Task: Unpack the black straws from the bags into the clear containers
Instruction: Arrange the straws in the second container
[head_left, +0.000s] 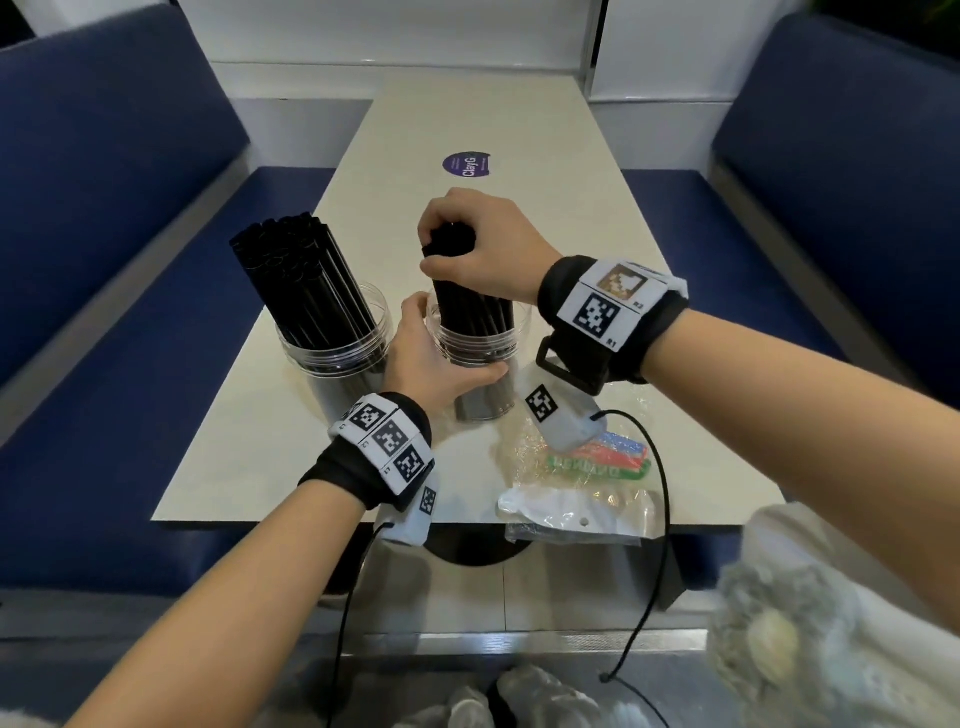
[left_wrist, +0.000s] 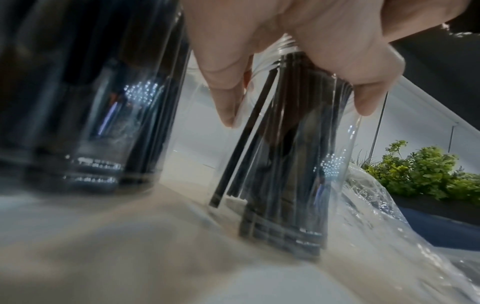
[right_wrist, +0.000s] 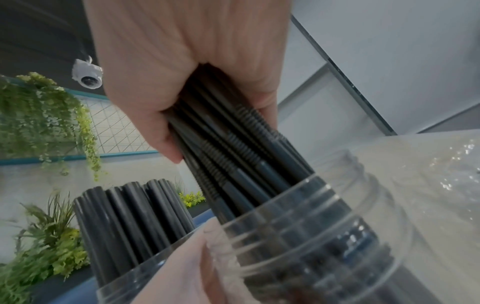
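The right hand (head_left: 483, 244) grips a bundle of ribbed black plastic straws (head_left: 470, 306) by its top, the lower ends standing in a clear round plastic container (head_left: 480, 358) that the left hand (head_left: 431, 364) holds by the side. Just left, a second clear container (head_left: 332, 353) stands packed with black straws. Crumpled clear plastic bags (head_left: 576, 499) overhang the pale surface's (head_left: 483, 119) near edge; its far half lies open.

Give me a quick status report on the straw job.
Right hand grips straw bundle, lower ends in right jar. Left hand holds that jar. Left jar already full. Empty bag lies nearby, nothing blocking.
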